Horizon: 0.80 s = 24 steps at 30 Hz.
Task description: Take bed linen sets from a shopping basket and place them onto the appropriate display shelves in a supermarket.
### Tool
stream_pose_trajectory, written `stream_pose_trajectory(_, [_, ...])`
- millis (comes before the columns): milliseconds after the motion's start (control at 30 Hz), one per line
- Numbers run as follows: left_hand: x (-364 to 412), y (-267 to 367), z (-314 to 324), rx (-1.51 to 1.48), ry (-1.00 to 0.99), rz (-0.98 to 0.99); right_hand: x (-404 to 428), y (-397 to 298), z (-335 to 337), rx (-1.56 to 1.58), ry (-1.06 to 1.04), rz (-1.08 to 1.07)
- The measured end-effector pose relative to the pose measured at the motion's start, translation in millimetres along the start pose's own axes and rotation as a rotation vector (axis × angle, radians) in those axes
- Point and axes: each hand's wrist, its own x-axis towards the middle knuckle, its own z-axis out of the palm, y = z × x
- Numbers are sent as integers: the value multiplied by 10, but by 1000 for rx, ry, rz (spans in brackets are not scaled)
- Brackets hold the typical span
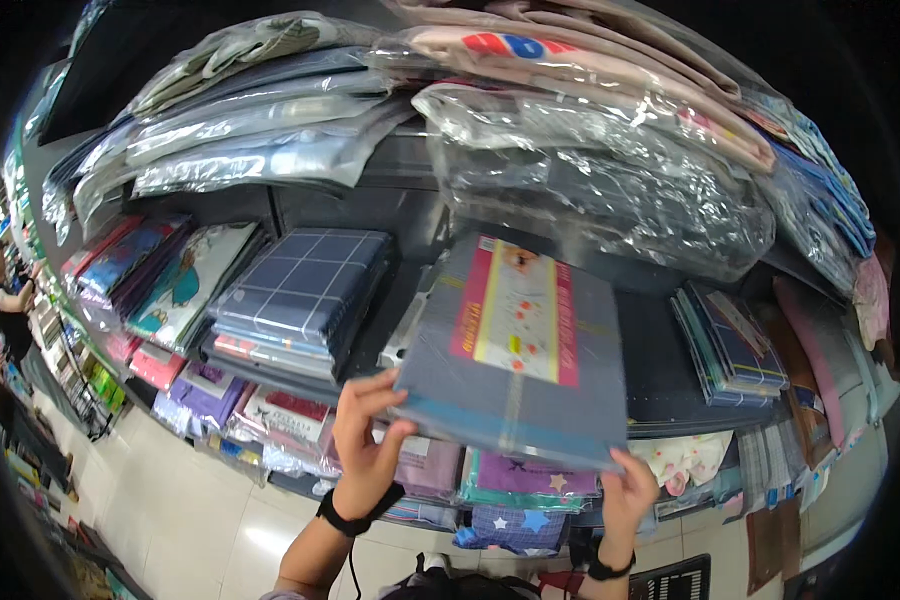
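Observation:
A flat, plastic-wrapped grey-blue textile pack [439,337] tilts over the middle shelf, held at its near corners. Pink and yellow artwork with writing covers its label [521,315]. My left hand [371,431] grips the near left corner, thumb and fingers on either side of the edge. At the near right corner, my right hand [628,480] pinches the pack. Left of it sits a stack of folded blue checked fabric packs [307,281] in clear wrap. What lies directly beneath the held pack is mostly hidden.
Large plastic-bagged bedding [592,165] overhangs from the upper shelf. Smaller checked packs [742,352] stand at the right of the dark middle shelf [660,397]. Colourful packs [532,472] fill the lower level. A person [11,307] stands far left, beyond the tiled floor [195,510].

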Motion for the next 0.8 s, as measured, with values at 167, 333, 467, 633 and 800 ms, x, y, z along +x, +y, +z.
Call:
stream_pose_trajectory(167, [122, -721, -5, 535, -118, 16, 659, 202, 705, -319, -285, -117])
stream_pose_trajectory(333, [83, -747, 149, 367, -297, -378, 638, 506, 675, -54, -253, 119])
stream_pose_trajectory(467, [57, -875, 197, 434, -331, -298, 513, 445, 670, -63, -115, 95])
stream_pose_trajectory(633, [-29, -991, 244, 577, -108, -78, 597, 568, 699, -118, -221, 86])
stream_pose_trajectory(800, [123, -291, 597, 547, 210, 93, 285, 485, -40, -165, -187, 139])
